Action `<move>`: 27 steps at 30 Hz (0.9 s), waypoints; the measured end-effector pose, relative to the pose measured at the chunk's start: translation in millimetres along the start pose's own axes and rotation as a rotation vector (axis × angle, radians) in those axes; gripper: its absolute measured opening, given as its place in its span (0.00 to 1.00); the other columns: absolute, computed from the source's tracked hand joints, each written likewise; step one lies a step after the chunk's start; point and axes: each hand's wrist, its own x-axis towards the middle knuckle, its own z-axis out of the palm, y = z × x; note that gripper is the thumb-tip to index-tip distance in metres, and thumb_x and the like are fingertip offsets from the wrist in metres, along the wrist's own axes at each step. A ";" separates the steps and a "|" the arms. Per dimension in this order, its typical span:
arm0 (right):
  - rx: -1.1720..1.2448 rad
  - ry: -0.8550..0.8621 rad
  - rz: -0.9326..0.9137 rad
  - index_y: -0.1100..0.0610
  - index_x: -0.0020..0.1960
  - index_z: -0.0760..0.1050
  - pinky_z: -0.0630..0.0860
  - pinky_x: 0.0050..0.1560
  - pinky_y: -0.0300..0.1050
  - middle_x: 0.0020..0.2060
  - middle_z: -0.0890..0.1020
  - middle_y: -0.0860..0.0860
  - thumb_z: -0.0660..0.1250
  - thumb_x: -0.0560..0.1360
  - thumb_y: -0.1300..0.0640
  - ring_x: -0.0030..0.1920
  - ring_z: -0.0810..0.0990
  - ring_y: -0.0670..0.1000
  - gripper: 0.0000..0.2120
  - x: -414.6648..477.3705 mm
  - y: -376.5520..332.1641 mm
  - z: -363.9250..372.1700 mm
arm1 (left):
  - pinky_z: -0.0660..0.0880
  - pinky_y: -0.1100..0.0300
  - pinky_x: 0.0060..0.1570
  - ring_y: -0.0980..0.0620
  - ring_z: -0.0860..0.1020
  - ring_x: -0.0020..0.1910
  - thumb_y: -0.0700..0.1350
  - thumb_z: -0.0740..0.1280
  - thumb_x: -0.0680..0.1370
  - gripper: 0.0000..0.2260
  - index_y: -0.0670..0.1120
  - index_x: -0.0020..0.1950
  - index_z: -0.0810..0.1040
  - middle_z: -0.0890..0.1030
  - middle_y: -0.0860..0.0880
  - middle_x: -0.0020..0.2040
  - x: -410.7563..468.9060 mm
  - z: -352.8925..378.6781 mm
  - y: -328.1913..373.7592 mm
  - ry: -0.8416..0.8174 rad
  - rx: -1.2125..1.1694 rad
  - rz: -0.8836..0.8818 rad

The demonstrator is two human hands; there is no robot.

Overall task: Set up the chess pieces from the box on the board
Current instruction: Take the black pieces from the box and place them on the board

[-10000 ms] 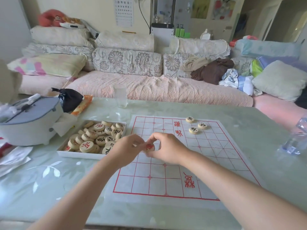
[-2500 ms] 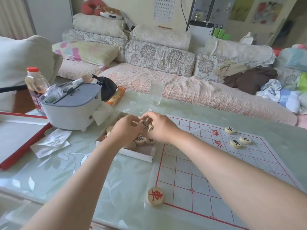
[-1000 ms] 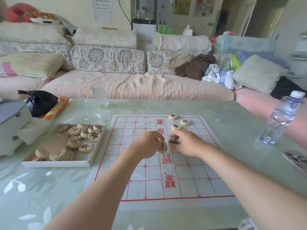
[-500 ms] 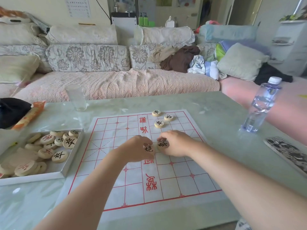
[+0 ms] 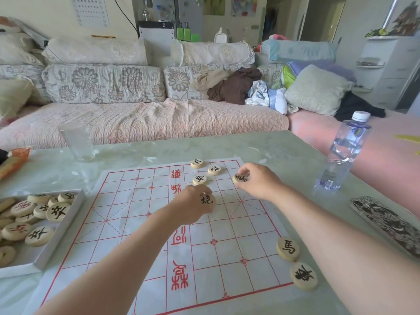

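Note:
A white paper board (image 5: 141, 223) with a red grid lies on the table. My left hand (image 5: 191, 206) grips a round wooden piece with a black character (image 5: 208, 199) over the board's middle. My right hand (image 5: 259, 180) pinches another black-marked piece (image 5: 240, 178) at the board's far right edge. Three black-marked pieces (image 5: 200, 179) sit on the far right part of the board. Two more pieces (image 5: 288, 248) lie at the board's near right edge. The white box (image 5: 60, 228) at the left holds several red and black pieces.
A plastic water bottle (image 5: 345, 151) stands at the right of the table and a patterned flat object (image 5: 388, 220) lies near the right edge. An empty glass (image 5: 76, 142) stands at the far left. A sofa with cushions and clothes is behind the table.
My right hand has carried its piece from the board's middle out to the far right edge. My left hand has stayed near the middle with its piece. The view has swung right.

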 end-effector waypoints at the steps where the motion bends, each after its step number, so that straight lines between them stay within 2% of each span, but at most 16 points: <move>1: -0.008 0.020 0.016 0.46 0.55 0.76 0.74 0.54 0.45 0.55 0.80 0.43 0.69 0.74 0.45 0.55 0.78 0.50 0.12 6.2 4.1 -1.2 | 0.75 0.59 0.38 0.47 0.77 0.50 0.48 0.72 0.73 0.20 0.56 0.64 0.73 0.74 0.49 0.60 4.7 2.4 2.4 -0.008 -0.048 -0.004; 3: -0.022 0.044 0.040 0.47 0.56 0.76 0.74 0.56 0.46 0.57 0.80 0.44 0.69 0.74 0.46 0.57 0.78 0.50 0.12 18.1 11.8 -0.6 | 0.72 0.62 0.33 0.48 0.77 0.46 0.47 0.73 0.73 0.21 0.56 0.64 0.74 0.75 0.50 0.60 12.2 6.4 6.5 -0.002 -0.133 -0.004; 6: -0.006 0.065 0.057 0.47 0.57 0.77 0.73 0.56 0.45 0.58 0.80 0.44 0.69 0.74 0.46 0.59 0.78 0.50 0.13 31.7 19.4 3.0 | 0.70 0.64 0.33 0.49 0.76 0.48 0.47 0.72 0.74 0.23 0.52 0.67 0.71 0.75 0.50 0.60 19.7 9.9 8.8 0.055 -0.160 0.014; 10: 0.011 0.084 0.069 0.48 0.59 0.77 0.72 0.56 0.44 0.59 0.80 0.44 0.69 0.75 0.46 0.59 0.78 0.50 0.14 43.0 21.0 7.2 | 0.73 0.63 0.36 0.51 0.76 0.47 0.44 0.71 0.74 0.21 0.51 0.66 0.72 0.76 0.50 0.56 22.1 9.7 5.1 0.076 -0.189 0.011; 14: -0.136 0.036 0.078 0.47 0.58 0.77 0.72 0.51 0.44 0.57 0.81 0.47 0.67 0.76 0.46 0.57 0.79 0.53 0.12 42.2 24.5 16.1 | 0.75 0.64 0.35 0.56 0.76 0.42 0.41 0.70 0.74 0.19 0.53 0.63 0.72 0.76 0.53 0.53 20.1 7.1 0.5 0.070 -0.241 0.041; 19: -0.205 0.082 0.015 0.48 0.60 0.76 0.72 0.54 0.47 0.61 0.74 0.49 0.68 0.76 0.49 0.59 0.77 0.54 0.13 35.9 13.9 9.1 | 0.76 0.60 0.34 0.51 0.79 0.44 0.40 0.71 0.73 0.19 0.55 0.59 0.73 0.77 0.55 0.47 16.1 2.7 2.0 0.059 -0.381 0.021; 21: -0.079 0.084 0.008 0.48 0.58 0.77 0.73 0.53 0.45 0.59 0.75 0.49 0.66 0.76 0.55 0.55 0.78 0.53 0.11 31.4 3.8 7.8 | 0.74 0.62 0.32 0.51 0.79 0.43 0.40 0.72 0.72 0.18 0.55 0.58 0.74 0.78 0.54 0.47 13.7 1.5 3.7 0.071 -0.442 0.005; 23: 0.189 0.024 0.010 0.48 0.51 0.79 0.76 0.48 0.44 0.51 0.80 0.48 0.66 0.76 0.59 0.46 0.80 0.50 0.08 22.7 -13.4 8.3 | 0.74 0.63 0.34 0.53 0.78 0.41 0.40 0.72 0.72 0.18 0.56 0.58 0.76 0.79 0.54 0.46 11.7 -0.3 6.5 0.093 -0.510 -0.012; 25: 0.357 -0.078 -0.002 0.50 0.49 0.79 0.76 0.38 0.39 0.45 0.81 0.48 0.67 0.77 0.60 0.37 0.80 0.50 0.06 11.4 -32.5 8.9 | 0.74 0.62 0.37 0.54 0.77 0.39 0.40 0.73 0.72 0.18 0.56 0.58 0.77 0.82 0.54 0.44 8.7 -2.1 9.6 0.106 -0.589 -0.043; 27: 0.445 -0.187 -0.006 0.53 0.52 0.79 0.73 0.29 0.35 0.45 0.82 0.48 0.67 0.79 0.59 0.35 0.81 0.50 0.04 0.4 -46.6 9.8 | 0.74 0.61 0.40 0.54 0.76 0.37 0.40 0.73 0.72 0.18 0.54 0.60 0.78 0.83 0.53 0.43 4.7 -3.1 11.4 0.105 -0.663 -0.064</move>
